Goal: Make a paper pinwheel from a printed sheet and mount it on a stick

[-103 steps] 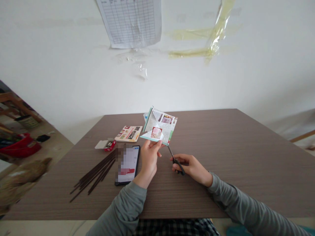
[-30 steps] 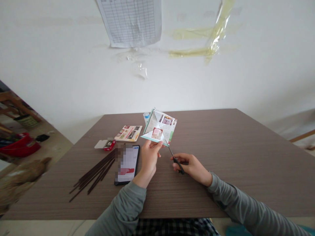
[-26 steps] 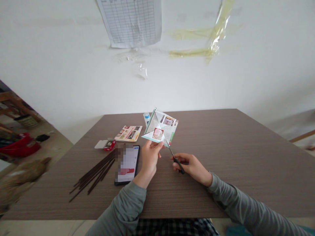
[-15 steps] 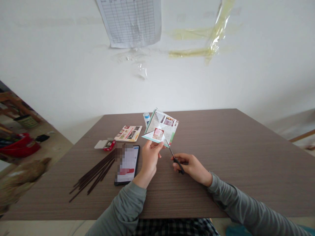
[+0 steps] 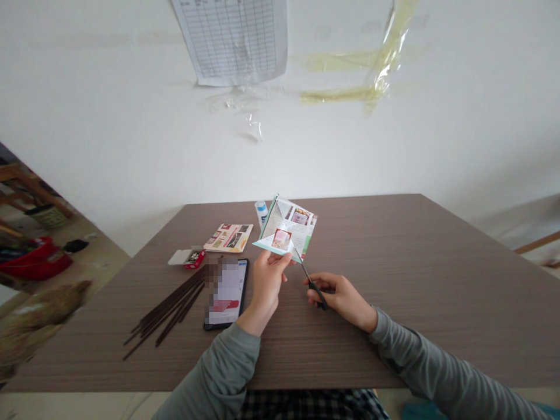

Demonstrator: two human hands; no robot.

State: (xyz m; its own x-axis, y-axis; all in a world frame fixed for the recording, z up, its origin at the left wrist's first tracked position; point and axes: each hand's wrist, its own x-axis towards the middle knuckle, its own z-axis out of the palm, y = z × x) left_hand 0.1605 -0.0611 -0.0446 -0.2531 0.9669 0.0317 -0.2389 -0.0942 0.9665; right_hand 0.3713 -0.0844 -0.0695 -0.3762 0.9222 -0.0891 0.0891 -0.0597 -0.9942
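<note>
My left hand point(image 5: 269, 277) pinches the near edge of a printed paper sheet point(image 5: 301, 230), holding it up over the table. The sheet carries small photos and text, and a creased or cut flap lies toward its left corner. My right hand point(image 5: 335, 294) is closed on the black handles of a pair of scissors point(image 5: 321, 296). The scissor blades reach up to the sheet's near edge, just right of my left fingertips. Behind the sheet, partly covered by it, stands a white tube with a blue cap point(image 5: 261, 211).
On the brown table point(image 5: 394, 245) at left lie a phone point(image 5: 230, 297), several dark thin sticks point(image 5: 168, 306), an opened small red box point(image 5: 193, 256) and a folded printed paper point(image 5: 228, 238). A white wall point(image 5: 153, 128) rises behind. A red tub point(image 5: 37, 259) sits on the floor.
Almost nothing differs. The sheet's left corner has shifted very slightly; both hands and the scissors look the same.
</note>
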